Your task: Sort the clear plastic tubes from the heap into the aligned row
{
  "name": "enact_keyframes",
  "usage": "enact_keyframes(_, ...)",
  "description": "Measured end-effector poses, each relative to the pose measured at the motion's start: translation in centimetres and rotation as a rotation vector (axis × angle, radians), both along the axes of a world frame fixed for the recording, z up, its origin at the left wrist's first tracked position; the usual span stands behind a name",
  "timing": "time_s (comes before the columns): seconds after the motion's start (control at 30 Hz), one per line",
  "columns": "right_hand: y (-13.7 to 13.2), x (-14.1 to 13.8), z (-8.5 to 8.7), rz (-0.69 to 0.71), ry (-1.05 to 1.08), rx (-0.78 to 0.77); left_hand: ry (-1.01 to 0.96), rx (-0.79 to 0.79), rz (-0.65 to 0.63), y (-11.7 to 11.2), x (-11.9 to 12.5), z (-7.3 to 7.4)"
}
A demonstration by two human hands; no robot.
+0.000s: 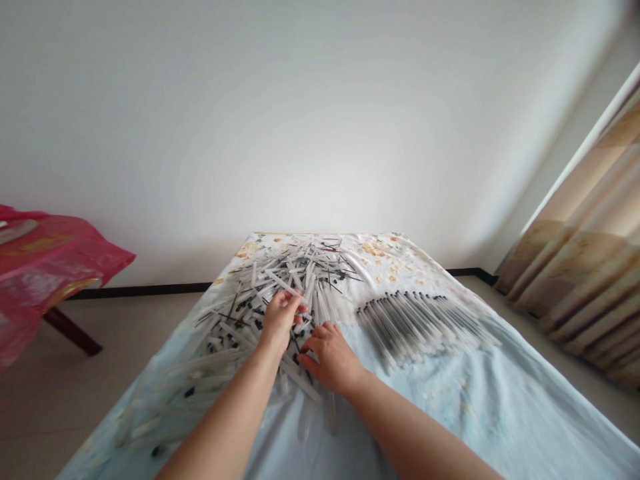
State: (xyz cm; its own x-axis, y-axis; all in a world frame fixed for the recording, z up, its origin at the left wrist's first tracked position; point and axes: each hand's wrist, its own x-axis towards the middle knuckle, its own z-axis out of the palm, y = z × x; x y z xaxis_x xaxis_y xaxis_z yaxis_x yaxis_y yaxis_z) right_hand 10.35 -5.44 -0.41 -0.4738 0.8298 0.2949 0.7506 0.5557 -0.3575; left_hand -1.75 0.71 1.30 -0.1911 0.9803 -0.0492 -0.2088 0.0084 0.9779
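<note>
My left hand [283, 315] is closed, thumb and fingers pinching a whitish translucent plastic tube [281, 283] that slants up to the left above the pile. My right hand [331, 357] rests low on the near right side of the pile, fingers curved and apart. Dark bits lie by its thumb and index finger; whether they touch is hard to make out. Around both hands spreads a loose pile of similar tubes [227, 333] mixed with thin black rods [233, 301]. To the right lies a neat slanted row of tubes with dark rods inside [420, 327], their dark ends pointing away.
The table wears a pale blue and white flowered cloth [500, 393] and its far end meets a white wall [320, 133]. At left stands another table under a red plastic cover [65, 253]. A patterned curtain [590, 267] hangs at right.
</note>
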Motion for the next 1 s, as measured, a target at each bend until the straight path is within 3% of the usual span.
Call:
enact_keyframes(0.2,0.1,-1.2,-0.4,-0.056,-0.067,-0.055,-0.094,-0.007,-0.036,-0.3,0.4,-0.2)
enact_keyframes(0.33,0.1,-1.3,-0.1,-0.063,0.038,-0.129,-0.196,-0.031,-0.032,-0.4,0.4,0.1)
enact_keyframes(0.53,1.2,1.6,0.8,-0.136,0.32,-0.287,-0.328,0.017,0.034,0.0,-0.3,0.5)
enact_keyframes(0.7,2.9,3.7,-0.4,-0.218,0.64,-0.4,-0.406,0.046,0.072,0.2,-0.6,0.3)
enact_keyframes(0.87,3.5,3.3,-1.9,-0.283,1.064,-0.425,-0.457,-0.02,0.052,0.3,-0.2,-0.6)
enact_keyframes(1.0,3.2,2.7,-0.8,-0.192,1.324,-0.526,-0.475,-0.014,0.019,0.3,0.0,-0.8)
